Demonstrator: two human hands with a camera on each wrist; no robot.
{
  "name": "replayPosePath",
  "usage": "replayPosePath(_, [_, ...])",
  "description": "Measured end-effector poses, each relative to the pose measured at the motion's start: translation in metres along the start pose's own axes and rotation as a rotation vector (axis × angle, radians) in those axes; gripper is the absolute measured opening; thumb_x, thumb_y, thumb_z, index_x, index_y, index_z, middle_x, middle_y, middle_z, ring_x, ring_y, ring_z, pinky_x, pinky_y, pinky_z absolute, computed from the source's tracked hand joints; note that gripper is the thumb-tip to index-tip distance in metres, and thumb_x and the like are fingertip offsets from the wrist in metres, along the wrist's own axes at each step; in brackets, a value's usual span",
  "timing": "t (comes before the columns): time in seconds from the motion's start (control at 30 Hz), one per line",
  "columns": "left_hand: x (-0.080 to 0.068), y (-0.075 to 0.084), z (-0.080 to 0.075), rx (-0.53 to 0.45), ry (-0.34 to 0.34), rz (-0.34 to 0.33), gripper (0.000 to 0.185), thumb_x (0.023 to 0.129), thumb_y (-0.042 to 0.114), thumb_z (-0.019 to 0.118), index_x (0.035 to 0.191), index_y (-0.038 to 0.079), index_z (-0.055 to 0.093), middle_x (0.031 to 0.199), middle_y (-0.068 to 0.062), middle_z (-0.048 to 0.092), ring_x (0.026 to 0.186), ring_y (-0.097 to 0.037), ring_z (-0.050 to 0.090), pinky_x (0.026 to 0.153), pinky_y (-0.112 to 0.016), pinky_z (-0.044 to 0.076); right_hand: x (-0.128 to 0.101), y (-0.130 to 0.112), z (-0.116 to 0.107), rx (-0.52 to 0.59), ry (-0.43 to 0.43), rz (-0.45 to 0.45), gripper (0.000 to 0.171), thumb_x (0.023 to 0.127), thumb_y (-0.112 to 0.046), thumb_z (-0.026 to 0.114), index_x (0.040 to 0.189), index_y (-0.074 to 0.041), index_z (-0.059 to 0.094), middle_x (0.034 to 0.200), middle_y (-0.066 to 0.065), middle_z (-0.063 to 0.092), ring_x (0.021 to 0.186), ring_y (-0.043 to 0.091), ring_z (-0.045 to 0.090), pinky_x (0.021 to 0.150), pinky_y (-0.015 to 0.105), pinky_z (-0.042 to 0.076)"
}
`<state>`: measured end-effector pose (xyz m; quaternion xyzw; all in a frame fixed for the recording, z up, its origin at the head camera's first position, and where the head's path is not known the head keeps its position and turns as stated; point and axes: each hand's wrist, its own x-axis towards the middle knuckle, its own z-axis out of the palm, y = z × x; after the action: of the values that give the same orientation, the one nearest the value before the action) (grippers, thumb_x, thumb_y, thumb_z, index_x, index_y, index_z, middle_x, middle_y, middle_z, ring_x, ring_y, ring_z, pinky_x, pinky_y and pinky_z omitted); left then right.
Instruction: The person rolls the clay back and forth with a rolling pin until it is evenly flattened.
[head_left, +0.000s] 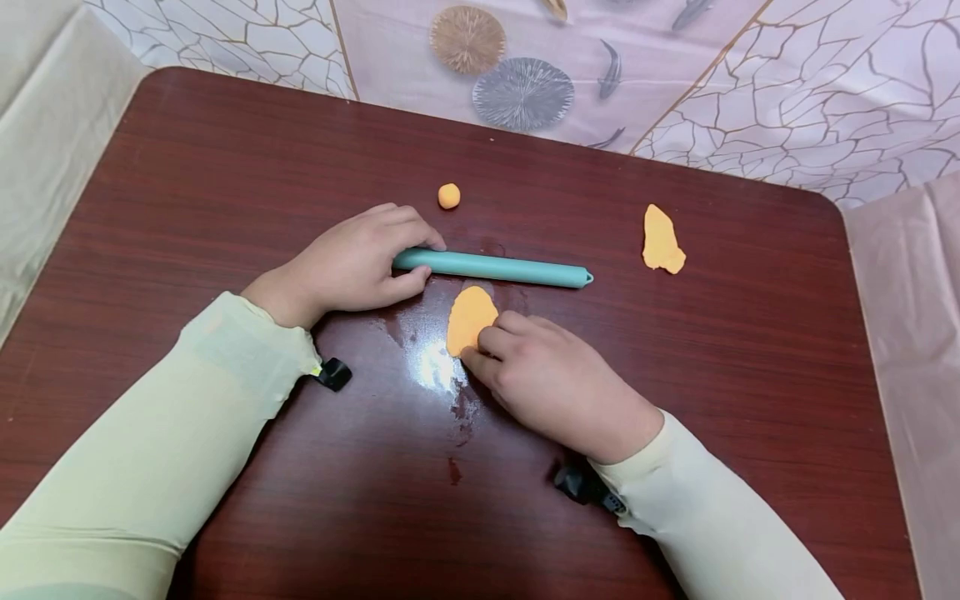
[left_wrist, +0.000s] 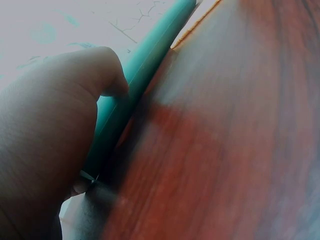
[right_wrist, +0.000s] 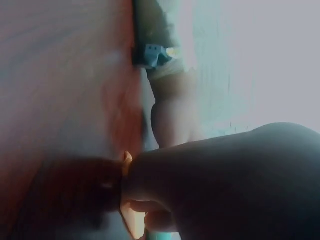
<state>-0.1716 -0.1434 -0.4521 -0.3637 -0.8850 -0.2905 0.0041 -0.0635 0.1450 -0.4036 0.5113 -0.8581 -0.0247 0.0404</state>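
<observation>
My left hand (head_left: 356,260) grips one end of a teal rolling pin (head_left: 506,268), thumb on the near side and fingers over the far side. Up close in the left wrist view, the thumb (left_wrist: 112,75) presses against the pin (left_wrist: 155,47). Just below the pin lies a thin, flattened oval of orange modelling dough (head_left: 471,318). With curled fingers, my right hand (head_left: 551,379) pinches the right edge of this piece. The right wrist view shows the dough (right_wrist: 132,222) at the fingertips, partly hidden by the hand.
Beyond the pin sits a small orange dough ball (head_left: 448,197). Another flattened dough piece (head_left: 661,242) lies at the right on the dark red wooden table (head_left: 757,350). Wet smears and a bright glare mark the table's middle. Patterned cloth (head_left: 825,92) hangs behind the far edge.
</observation>
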Motion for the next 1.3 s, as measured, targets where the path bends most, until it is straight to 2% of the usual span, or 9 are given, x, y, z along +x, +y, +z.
replayPosePath(0.17, [0.000, 0.000, 0.000, 0.004, 0.003, 0.003, 0.025, 0.101, 0.026, 0.073, 0.124, 0.016, 0.077, 0.115, 0.002, 0.073, 0.103, -0.022, 0.060, 0.098, -0.040, 0.049, 0.001, -0.001, 0.002, -0.022, 0.006, 0.003, 0.020, 0.100, -0.007, 0.081, 0.116, -0.018, 0.082, 0.094, -0.003, 0.069, 0.092, 0.022, 0.060, 0.088, 0.035, 0.058])
replayPosePath(0.37, [0.001, 0.000, 0.001, 0.003, 0.003, 0.005, 0.025, 0.101, 0.026, 0.074, 0.124, 0.016, 0.077, 0.115, 0.002, 0.073, 0.103, -0.022, 0.060, 0.098, -0.040, 0.049, 0.002, 0.004, 0.005, 0.023, 0.074, 0.007, 0.026, 0.101, -0.010, 0.082, 0.125, -0.020, 0.084, 0.101, -0.002, 0.071, 0.092, 0.022, 0.062, 0.086, 0.035, 0.059])
replayPosePath(0.57, [0.001, 0.000, 0.002, 0.003, 0.008, 0.008, 0.025, 0.101, 0.027, 0.074, 0.123, 0.016, 0.077, 0.114, 0.002, 0.073, 0.103, -0.022, 0.060, 0.098, -0.040, 0.049, 0.002, 0.002, 0.008, 0.000, -0.009, 0.001, 0.035, 0.105, -0.007, 0.076, 0.135, -0.024, 0.080, 0.100, 0.000, 0.062, 0.089, 0.022, 0.056, 0.080, 0.036, 0.057])
replayPosePath(0.67, [0.001, 0.000, 0.002, 0.005, 0.009, 0.010, 0.025, 0.101, 0.027, 0.074, 0.124, 0.016, 0.077, 0.114, 0.002, 0.073, 0.103, -0.022, 0.060, 0.098, -0.040, 0.049, 0.001, 0.002, 0.008, -0.003, -0.014, -0.011, 0.034, 0.106, -0.009, 0.075, 0.136, -0.024, 0.080, 0.100, 0.000, 0.061, 0.089, 0.023, 0.057, 0.079, 0.036, 0.057])
replayPosePath(0.77, [0.001, -0.001, 0.002, 0.005, 0.010, 0.010, 0.025, 0.101, 0.027, 0.074, 0.124, 0.016, 0.077, 0.114, 0.002, 0.074, 0.104, -0.022, 0.061, 0.098, -0.041, 0.049, 0.002, 0.007, 0.007, 0.085, 0.043, -0.004, 0.029, 0.105, -0.011, 0.077, 0.132, -0.022, 0.083, 0.104, -0.001, 0.066, 0.092, 0.021, 0.060, 0.082, 0.034, 0.057])
replayPosePath(0.9, [0.001, -0.002, 0.003, 0.004, 0.007, 0.005, 0.026, 0.102, 0.028, 0.073, 0.124, 0.016, 0.077, 0.114, 0.002, 0.073, 0.104, -0.022, 0.060, 0.097, -0.041, 0.049, 0.000, 0.019, 0.006, 0.270, 0.120, 0.061, 0.019, 0.102, -0.017, 0.084, 0.121, -0.017, 0.085, 0.110, -0.002, 0.073, 0.100, 0.019, 0.067, 0.094, 0.034, 0.060])
replayPosePath(1.1, [0.001, -0.001, 0.001, 0.003, -0.001, 0.005, 0.026, 0.102, 0.028, 0.073, 0.125, 0.016, 0.077, 0.115, 0.001, 0.073, 0.104, -0.022, 0.060, 0.097, -0.041, 0.049, -0.001, 0.035, 0.015, 0.436, 0.052, 0.114, 0.016, 0.101, -0.023, 0.087, 0.115, -0.015, 0.083, 0.107, -0.003, 0.073, 0.101, 0.016, 0.067, 0.094, 0.034, 0.059])
replayPosePath(1.2, [0.000, -0.001, 0.002, 0.001, -0.005, 0.002, 0.027, 0.102, 0.028, 0.073, 0.125, 0.015, 0.077, 0.116, 0.001, 0.073, 0.105, -0.023, 0.060, 0.098, -0.042, 0.049, -0.002, 0.041, 0.020, 0.417, 0.075, 0.075, 0.013, 0.102, -0.022, 0.086, 0.114, -0.016, 0.083, 0.109, -0.003, 0.073, 0.105, 0.017, 0.067, 0.098, 0.033, 0.059])
replayPosePath(1.3, [0.001, -0.001, 0.001, 0.001, -0.004, 0.000, 0.027, 0.102, 0.028, 0.074, 0.125, 0.015, 0.077, 0.116, 0.001, 0.073, 0.105, -0.023, 0.060, 0.099, -0.041, 0.048, -0.002, 0.043, 0.025, 0.305, 0.116, -0.022, 0.011, 0.104, -0.018, 0.082, 0.115, -0.015, 0.083, 0.111, -0.002, 0.074, 0.105, 0.021, 0.068, 0.098, 0.035, 0.059])
